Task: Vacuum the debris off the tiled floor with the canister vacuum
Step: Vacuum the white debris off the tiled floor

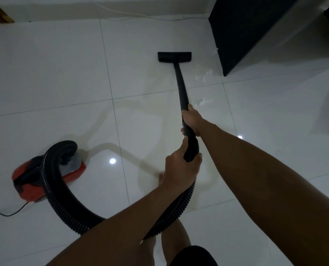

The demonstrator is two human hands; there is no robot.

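Right hand [190,120] grips the black wand [180,81] ahead of the left hand [180,167], which grips the ribbed hose [64,204] end. The wand's long axis runs away from the person to the floor nozzle [174,57], flat on the tile. White debris tufts [203,76] lie right of the wand, near the black cabinet [251,33], so the next sweep likely goes rightward; red canister [44,179] sits behind-left.

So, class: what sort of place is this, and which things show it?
Probably a room in a home: glossy white floor tiles, a red vacuum plugged in by a cord, and a dark cabinet by the wall.
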